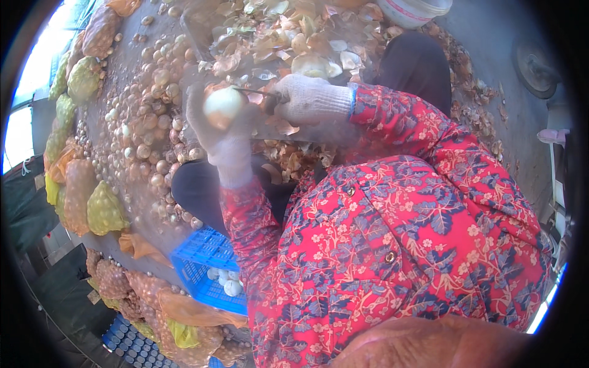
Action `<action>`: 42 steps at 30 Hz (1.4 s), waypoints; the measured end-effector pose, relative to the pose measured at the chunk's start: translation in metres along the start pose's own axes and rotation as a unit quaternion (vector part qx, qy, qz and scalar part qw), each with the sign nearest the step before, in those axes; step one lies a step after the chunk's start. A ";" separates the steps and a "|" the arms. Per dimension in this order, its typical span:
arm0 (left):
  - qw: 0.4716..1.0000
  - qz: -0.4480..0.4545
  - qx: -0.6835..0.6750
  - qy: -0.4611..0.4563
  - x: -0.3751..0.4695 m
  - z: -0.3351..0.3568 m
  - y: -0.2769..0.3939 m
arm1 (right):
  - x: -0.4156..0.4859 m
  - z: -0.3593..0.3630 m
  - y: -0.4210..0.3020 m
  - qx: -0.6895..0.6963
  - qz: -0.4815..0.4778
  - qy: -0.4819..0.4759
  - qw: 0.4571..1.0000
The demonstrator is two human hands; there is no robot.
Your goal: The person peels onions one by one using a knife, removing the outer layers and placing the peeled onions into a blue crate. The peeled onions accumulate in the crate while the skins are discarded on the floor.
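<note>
My left hand [225, 138], in a pale knit glove, holds a partly peeled onion [224, 106] whose white flesh shows above and brownish skin below. In my right hand [301, 99], gloved the same way, is the handle of a small knife [257, 92]; its blade reaches to the onion's upper right side. Behind both hands spreads a heap of loose onion skins [267, 50], with another pale, peeled-looking onion [309, 66] just above my right hand. More skins [294, 161] lie below my hands, between my knees.
Many unpeeled onions [149, 122] cover the floor at the left, with filled mesh sacks [105, 209] beyond. A blue plastic crate [209, 294] holding several white onions stands by my left side. A white bucket [414, 11] is at the top; a wheel [534, 69] shows at the right.
</note>
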State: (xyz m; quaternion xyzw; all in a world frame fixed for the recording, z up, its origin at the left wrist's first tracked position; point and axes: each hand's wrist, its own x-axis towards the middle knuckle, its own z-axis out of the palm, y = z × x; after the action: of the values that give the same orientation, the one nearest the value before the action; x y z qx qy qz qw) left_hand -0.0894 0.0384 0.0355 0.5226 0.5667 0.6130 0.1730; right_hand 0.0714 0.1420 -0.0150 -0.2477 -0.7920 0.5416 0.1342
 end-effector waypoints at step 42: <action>0.982 -0.171 -0.076 0.025 -0.020 0.009 -0.018 | -0.006 -0.043 -0.010 0.221 0.020 0.171 0.960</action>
State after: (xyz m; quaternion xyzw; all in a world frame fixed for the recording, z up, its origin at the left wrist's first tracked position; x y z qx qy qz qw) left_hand -0.0802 0.0319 0.0092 0.3880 0.6037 0.6281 0.3007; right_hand 0.0948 0.1699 0.0106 -0.3169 -0.6129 0.6552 0.3077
